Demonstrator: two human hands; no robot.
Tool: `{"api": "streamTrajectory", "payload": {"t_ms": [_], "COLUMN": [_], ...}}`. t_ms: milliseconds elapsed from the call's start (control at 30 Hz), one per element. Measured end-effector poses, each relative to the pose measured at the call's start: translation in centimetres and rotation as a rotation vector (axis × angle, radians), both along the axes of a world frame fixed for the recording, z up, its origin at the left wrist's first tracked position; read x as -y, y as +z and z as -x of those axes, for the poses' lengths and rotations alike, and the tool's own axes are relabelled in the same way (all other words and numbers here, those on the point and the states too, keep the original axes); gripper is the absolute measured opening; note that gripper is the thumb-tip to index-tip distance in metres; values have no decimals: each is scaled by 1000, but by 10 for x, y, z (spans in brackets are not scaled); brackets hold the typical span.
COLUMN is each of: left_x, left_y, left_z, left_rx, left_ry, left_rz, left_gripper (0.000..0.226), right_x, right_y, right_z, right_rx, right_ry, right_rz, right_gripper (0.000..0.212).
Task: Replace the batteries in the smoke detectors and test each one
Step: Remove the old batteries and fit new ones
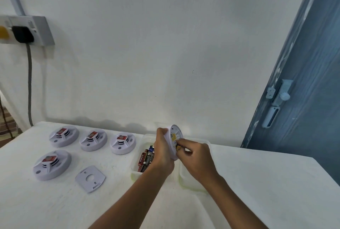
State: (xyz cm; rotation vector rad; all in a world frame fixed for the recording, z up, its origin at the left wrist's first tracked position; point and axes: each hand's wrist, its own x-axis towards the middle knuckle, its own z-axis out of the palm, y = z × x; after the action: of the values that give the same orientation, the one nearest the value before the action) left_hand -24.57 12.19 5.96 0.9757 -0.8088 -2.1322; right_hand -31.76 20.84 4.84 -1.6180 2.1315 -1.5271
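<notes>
My left hand (162,153) grips a white round smoke detector (175,134) on edge, its labelled back turned to the right. My right hand (196,159) pinches a battery (178,148) with a yellow end at the detector's back. Several other white detectors lie face up on the table: a back row (63,136) (93,139) (122,142) and one nearer (51,164). A loose white mounting plate (90,178) lies flat in front of them. Just under my left hand sits a clear tray (135,172) holding several dark and red batteries (145,159).
A second clear tray (185,179) sits under my right hand. The white-covered table (257,182) meets a white wall. A socket with a black plug (23,33) and hanging cable is at the upper left. A blue door (303,81) stands at the right.
</notes>
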Motion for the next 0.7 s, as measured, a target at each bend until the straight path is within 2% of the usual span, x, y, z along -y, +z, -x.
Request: {"api": "streamTrajectory", "payload": {"t_ms": [267, 300, 367, 467, 567, 633, 700], "left_x": [6, 5, 3, 6, 8, 8, 7], "left_y": [4, 4, 4, 0, -1, -1, -3], "left_z": [-7, -7, -7, -8, -14, -17, -21], "left_rx": [-159, -168, -169, -106, -91, -100, -100], "left_ry": [-133, -143, -135, -94, -96, -94, -88], "left_rz": [-116, -116, -93, -34, -21, -28, -36], "left_gripper": [45, 44, 44, 46, 43, 42, 42], "right_x": [-13, -12, -9, 0, 16, 26, 36], "right_y": [-8, -8, -4, -3, -17, -21, -23], "right_z": [15, 15, 14, 28, 57, 66, 67], "right_rx": [-310, -285, -91, 218, 237, 136, 63], "right_ry": [173, 177, 145, -75, -295, -329, -302], "right_rz": [52, 63, 112, 132, -251, -520, -679], "right_gripper": [31, 27, 16, 8, 12, 8, 9]}}
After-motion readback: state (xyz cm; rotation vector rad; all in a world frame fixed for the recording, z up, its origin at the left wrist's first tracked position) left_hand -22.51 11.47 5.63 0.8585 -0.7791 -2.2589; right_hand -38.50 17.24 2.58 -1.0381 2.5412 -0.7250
